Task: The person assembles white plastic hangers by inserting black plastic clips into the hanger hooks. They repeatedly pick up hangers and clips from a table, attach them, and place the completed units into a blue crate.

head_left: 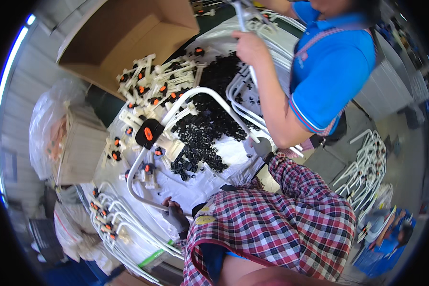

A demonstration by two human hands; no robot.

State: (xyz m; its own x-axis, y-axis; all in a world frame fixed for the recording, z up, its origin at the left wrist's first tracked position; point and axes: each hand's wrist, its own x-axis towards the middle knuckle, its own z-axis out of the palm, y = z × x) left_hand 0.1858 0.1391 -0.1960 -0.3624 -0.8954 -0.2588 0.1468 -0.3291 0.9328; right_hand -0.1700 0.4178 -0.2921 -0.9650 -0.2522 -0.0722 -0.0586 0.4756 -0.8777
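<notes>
A white bent tube frame (208, 90) spans the space between my two hands, above the table. On its far left side sits a black joint with an orange button (148, 134), with a cream plastic part beside it. My left hand (176, 217), in a dark glove with some fingertips bare, is closed around the tube's near left end. My right hand (261, 147), in a grey glove, grips the other end of the tube. Below the frame lies a heap of small black plastic clips (200, 138) on the white table cover (200, 188).
A pile of cream plastic parts with black and orange joints (152, 86) lies before a large cardboard box (128, 43). Finished-looking white tubes (124, 229) are stacked at left. A co-worker in blue (336, 71) handles a tube at right; more tubes (367, 162) lie beyond.
</notes>
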